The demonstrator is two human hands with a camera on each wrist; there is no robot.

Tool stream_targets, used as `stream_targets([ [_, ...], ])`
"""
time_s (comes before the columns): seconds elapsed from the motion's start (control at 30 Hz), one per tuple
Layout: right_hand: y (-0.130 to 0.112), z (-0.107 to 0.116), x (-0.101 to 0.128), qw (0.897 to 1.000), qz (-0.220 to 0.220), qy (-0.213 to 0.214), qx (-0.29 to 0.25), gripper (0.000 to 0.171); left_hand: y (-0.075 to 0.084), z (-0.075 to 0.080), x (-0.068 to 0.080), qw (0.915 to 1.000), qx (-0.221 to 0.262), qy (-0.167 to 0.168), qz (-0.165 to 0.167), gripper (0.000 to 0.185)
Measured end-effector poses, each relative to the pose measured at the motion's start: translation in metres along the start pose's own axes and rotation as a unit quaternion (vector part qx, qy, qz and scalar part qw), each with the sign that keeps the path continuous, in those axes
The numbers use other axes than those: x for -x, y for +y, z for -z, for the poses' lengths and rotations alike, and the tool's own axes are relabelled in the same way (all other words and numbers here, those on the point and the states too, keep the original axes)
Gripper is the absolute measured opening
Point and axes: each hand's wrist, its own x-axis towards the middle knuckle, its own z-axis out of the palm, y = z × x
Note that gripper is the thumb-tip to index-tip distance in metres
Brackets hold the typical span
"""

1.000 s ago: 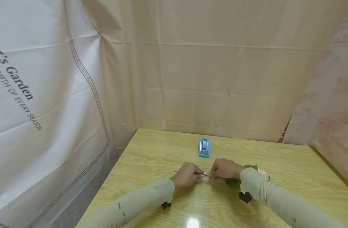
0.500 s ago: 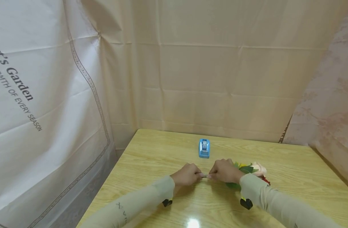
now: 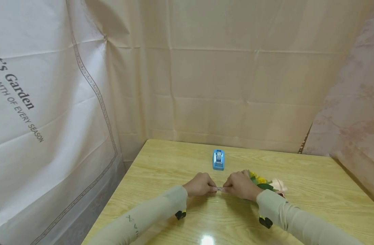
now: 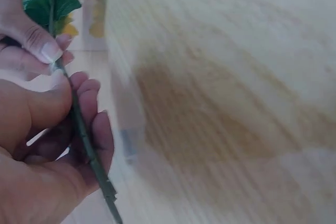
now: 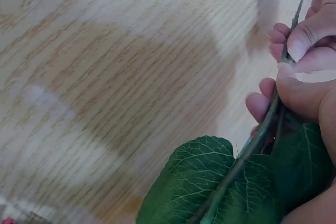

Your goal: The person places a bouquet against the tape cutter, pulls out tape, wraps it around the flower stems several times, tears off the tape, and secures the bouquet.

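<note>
Both hands hold a bunch of flowers by its green stems [image 4: 90, 153], which lie roughly sideways between them. My left hand [image 3: 200, 184] pinches the stems between thumb and curled fingers, with the cut ends running past its fingers in the left wrist view. Close beside it, the right hand [image 3: 240, 184] pinches them nearer the blooms. A small shiny patch shows between the two thumbs. Broad green leaves [image 5: 191, 179] hang below the right hand in its wrist view. Yellow flowers [image 3: 260, 179] and a peach bloom [image 3: 279, 185] stick out past the right wrist, partly hidden by the sleeve.
A blue tape dispenser [image 3: 218, 160] stands on the wooden table [image 3: 171, 160], just beyond the hands. Beige cloth [image 3: 211, 78] hangs behind the table, and a white printed cloth [image 3: 52, 102] hangs at the left.
The bunch has turned in the hands: yellow flowers now show beside the right wrist where mostly leaves showed before. The stem end left of the left hand is no longer visible in the head view.
</note>
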Motion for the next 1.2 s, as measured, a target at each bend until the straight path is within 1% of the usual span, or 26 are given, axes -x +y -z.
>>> stream_targets([
  [0.13, 0.0, 0.001, -0.002, 1.0, -0.014, -0.02, -0.013, 0.01, -0.002, -0.003, 0.001, 0.9992, -0.019, 0.025, -0.026, 0.011],
  [0.3, 0.001, 0.003, -0.006, 0.995, -0.044, -0.073, -0.043, 0.014, -0.001, -0.006, 0.005, 0.9968, -0.04, 0.054, -0.043, 0.012],
  [0.4, 0.001, 0.005, -0.007, 0.99, -0.071, -0.101, -0.062, 0.018, 0.001, -0.008, 0.007, 0.9931, -0.066, 0.073, -0.064, 0.012],
  [0.47, 0.002, 0.005, -0.007, 0.988, -0.082, -0.11, -0.073, 0.021, 0.001, -0.01, 0.007, 0.9897, -0.086, 0.084, -0.078, 0.011],
  [0.57, 0.002, 0.007, -0.007, 0.988, -0.075, -0.111, -0.075, 0.025, 0.0, -0.012, 0.007, 0.9857, -0.109, 0.09, -0.092, 0.012],
  [0.67, 0.003, 0.007, -0.007, 0.991, -0.055, -0.101, -0.07, 0.025, 0.0, -0.013, 0.007, 0.9858, -0.108, 0.084, -0.098, 0.013],
  [0.77, 0.005, 0.006, -0.006, 0.994, -0.036, -0.083, -0.061, 0.02, 0.0, -0.012, 0.006, 0.9914, -0.075, 0.064, -0.085, 0.014],
  [0.83, 0.006, 0.005, -0.006, 0.996, -0.028, -0.071, -0.053, 0.016, 0.001, -0.011, 0.006, 0.9964, -0.037, 0.045, -0.061, 0.017],
  [0.9, 0.006, 0.005, -0.006, 0.997, -0.02, -0.059, -0.044, 0.013, 0.002, -0.008, 0.005, 0.9987, -0.009, 0.031, -0.038, 0.02],
  [1.0, 0.006, 0.003, -0.006, 0.999, -0.012, -0.043, -0.031, 0.011, 0.003, -0.005, 0.003, 0.9998, 0.011, 0.012, -0.007, 0.024],
  [1.1, 0.006, 0.001, -0.006, 1.0, -0.007, -0.025, -0.017, 0.009, 0.003, -0.002, 0.0, 0.9998, 0.013, -0.005, 0.015, 0.024],
  [1.2, 0.006, 0.0, -0.006, 1.0, 0.002, -0.01, -0.003, 0.007, 0.005, 0.0, 0.0, 0.9988, 0.031, -0.019, 0.032, 0.025],
])
